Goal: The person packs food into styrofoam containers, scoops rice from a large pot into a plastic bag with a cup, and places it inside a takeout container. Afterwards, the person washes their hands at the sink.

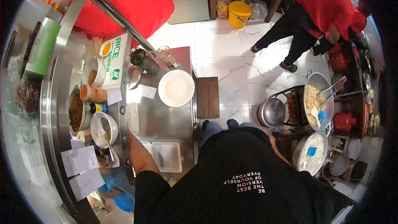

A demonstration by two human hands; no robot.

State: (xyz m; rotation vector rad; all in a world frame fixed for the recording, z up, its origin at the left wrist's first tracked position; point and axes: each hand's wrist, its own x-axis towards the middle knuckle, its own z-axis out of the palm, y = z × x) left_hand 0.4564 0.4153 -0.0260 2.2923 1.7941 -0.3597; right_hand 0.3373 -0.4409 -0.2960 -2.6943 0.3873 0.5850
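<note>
My left forearm (141, 153) reaches over the steel counter and passes behind the edge of the shelf, which hides the hand. Nearest to it are a clear plastic container (166, 157) on the counter and a white bowl (98, 136) with a spoon on the shelf. A strip of my right forearm (280, 150) shows beside my black shirt, close to the stove side. My right hand's fingers are hidden, so I cannot make out what it touches.
A white bowl (176, 88) stands on the steel counter (155, 114). At right are a pan of yellowish food (314, 97) with tongs and a pot of white food (316, 151). Ahead are a wooden stool (207, 97), a yellow bucket (239, 15) and a person in red (321, 4).
</note>
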